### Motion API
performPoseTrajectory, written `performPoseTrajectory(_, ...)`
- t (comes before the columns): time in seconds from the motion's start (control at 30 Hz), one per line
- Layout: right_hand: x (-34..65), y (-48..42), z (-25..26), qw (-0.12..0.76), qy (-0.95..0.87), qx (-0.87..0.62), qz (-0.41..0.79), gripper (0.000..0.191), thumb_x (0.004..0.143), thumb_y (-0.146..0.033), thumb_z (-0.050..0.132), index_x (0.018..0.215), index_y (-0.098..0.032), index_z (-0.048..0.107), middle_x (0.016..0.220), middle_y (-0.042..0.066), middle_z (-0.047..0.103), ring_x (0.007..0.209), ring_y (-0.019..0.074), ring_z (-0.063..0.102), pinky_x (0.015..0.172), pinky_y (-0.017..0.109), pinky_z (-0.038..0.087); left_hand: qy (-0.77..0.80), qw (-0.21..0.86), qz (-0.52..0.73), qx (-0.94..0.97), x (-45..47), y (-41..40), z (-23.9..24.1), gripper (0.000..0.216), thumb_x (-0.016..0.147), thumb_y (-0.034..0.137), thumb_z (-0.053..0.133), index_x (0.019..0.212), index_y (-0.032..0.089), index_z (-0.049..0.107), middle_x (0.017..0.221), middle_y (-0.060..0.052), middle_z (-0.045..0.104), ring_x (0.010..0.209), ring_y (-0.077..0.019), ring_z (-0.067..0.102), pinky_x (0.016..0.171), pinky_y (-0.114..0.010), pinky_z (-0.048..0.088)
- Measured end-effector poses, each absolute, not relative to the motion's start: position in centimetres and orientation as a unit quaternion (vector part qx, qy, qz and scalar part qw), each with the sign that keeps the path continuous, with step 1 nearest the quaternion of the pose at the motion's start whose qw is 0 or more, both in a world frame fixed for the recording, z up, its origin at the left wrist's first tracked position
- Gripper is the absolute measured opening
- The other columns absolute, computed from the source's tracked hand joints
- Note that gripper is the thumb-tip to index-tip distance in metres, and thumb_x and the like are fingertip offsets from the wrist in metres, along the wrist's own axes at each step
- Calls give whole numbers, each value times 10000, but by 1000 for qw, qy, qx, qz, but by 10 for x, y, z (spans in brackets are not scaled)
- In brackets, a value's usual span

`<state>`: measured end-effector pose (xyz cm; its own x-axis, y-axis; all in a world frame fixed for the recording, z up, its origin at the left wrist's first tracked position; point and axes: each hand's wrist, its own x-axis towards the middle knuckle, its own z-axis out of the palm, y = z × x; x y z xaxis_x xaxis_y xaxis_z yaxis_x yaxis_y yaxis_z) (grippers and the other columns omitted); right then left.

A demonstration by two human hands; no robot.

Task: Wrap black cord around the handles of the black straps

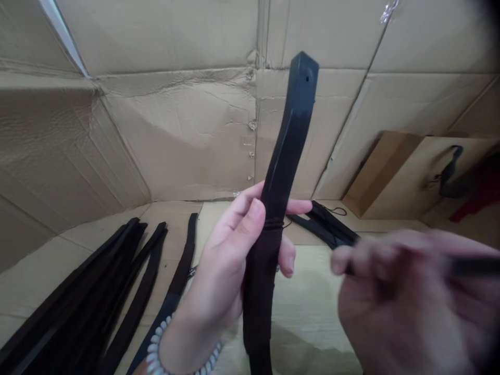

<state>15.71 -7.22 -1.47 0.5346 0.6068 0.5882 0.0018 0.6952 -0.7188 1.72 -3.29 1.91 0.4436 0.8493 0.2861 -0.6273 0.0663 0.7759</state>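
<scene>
My left hand [238, 245] is wrapped around a curved black strip [291, 140] held upright, thumb in front and fingers behind. The strip's top end has a small hole; its lower part is covered in dark brown wrapping, with a few turns of thin cord at the wrapping's upper edge. To the right, apart from the strip, my right hand [406, 297] is closed and smeared by motion. A dark, narrow thing [474, 265] shows at its right side; its kind cannot be made out.
Several similar dark strips [133, 281] lie on the left, and more strips [326, 224] lie behind my right hand. Cardboard walls [187, 130] enclose the back and sides. A brown paper bag [386, 172] stands at right, beside something red [476, 190].
</scene>
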Motion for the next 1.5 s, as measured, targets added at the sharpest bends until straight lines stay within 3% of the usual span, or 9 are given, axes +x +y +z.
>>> performPoseTrajectory(0.17, 136, -43, -9, 681, -482, -307, 459, 295, 885, -515, 597, 878, -223, 641, 625, -42, 435, 504, 62, 363, 427, 191, 299, 190, 651, 592, 437, 28, -34, 15, 236, 960, 380, 560, 882, 160, 597, 961, -48, 749, 659, -102, 693, 648, -212, 597)
performPoseTrajectory(0.47, 112, -33, -6, 679, -436, -320, 497, 338, 767, -512, 721, 747, -206, 580, 671, -22, 535, 633, 107, 548, 632, 236, 513, 219, 521, 694, 447, 39, -29, 1, 209, 922, 374, 620, 835, 201, 543, 923, -30, 766, 841, -175, 748, 730, -278, 612)
performPoseTrajectory(0.67, 103, -22, -17, 665, -383, -299, 567, 344, 740, -510, 747, 808, -205, 605, 812, 2, 643, 773, 135, 647, 756, 253, 556, 233, 474, 720, 450, 41, -23, -2, 132, 921, 326, 633, 1005, 247, 569, 905, -5, 769, 835, -172, 756, 750, -272, 607)
performPoseTrajectory(0.83, 106, -23, -24, 618, -492, -287, 542, 363, 802, -473, 707, 1078, -249, 630, 1044, 30, 692, 956, 159, 666, 857, 268, 552, 243, 429, 758, 427, 38, -19, 2, 203, 921, 298, 640, 1078, 286, 512, 804, 30, 759, 732, -153, 748, 708, -263, 605)
performPoseTrajectory(1.03, 111, -26, -29, 588, -560, -393, 431, 268, 881, -460, 600, 837, -196, 626, 682, -4, 598, 631, 126, 549, 568, 242, 462, 252, 429, 738, 456, 30, -8, 2, 170, 936, 391, 598, 979, 231, 637, 869, -11, 763, 789, -135, 738, 726, -221, 594)
performPoseTrajectory(1.17, 116, -31, -24, 600, -580, -406, 373, 265, 905, -427, 579, 780, -194, 571, 566, -39, 514, 493, 87, 455, 460, 220, 364, 236, 471, 687, 500, 23, -7, 0, 324, 920, 485, 582, 1098, 229, 669, 979, -61, 767, 848, -182, 744, 703, -254, 615)
performPoseTrajectory(1.3, 118, -33, -22, 610, -605, -391, 330, 166, 947, -354, 522, 898, -210, 591, 569, -46, 528, 475, 83, 453, 468, 222, 375, 218, 498, 641, 542, 19, -10, 0, 562, 757, 215, 814, 1276, 273, 608, 1095, -41, 753, 958, -174, 733, 830, -233, 602)
performPoseTrajectory(1.43, 117, -34, -23, 616, -608, -389, 318, 154, 935, -334, 556, 840, -213, 556, 596, -51, 530, 506, 73, 457, 487, 211, 372, 236, 521, 635, 519, 18, -11, 4, 234, 899, 306, 666, 1116, 233, 715, 1160, -51, 733, 951, -179, 731, 816, -257, 607)
performPoseTrajectory(1.5, 118, -34, -24, 613, -596, -387, 345, 210, 928, -387, 567, 812, -214, 545, 565, -58, 487, 494, 76, 431, 464, 214, 349, 250, 521, 633, 515, 16, -12, 6, 238, 927, 363, 616, 1063, 211, 739, 1162, -66, 729, 955, -199, 724, 800, -278, 606)
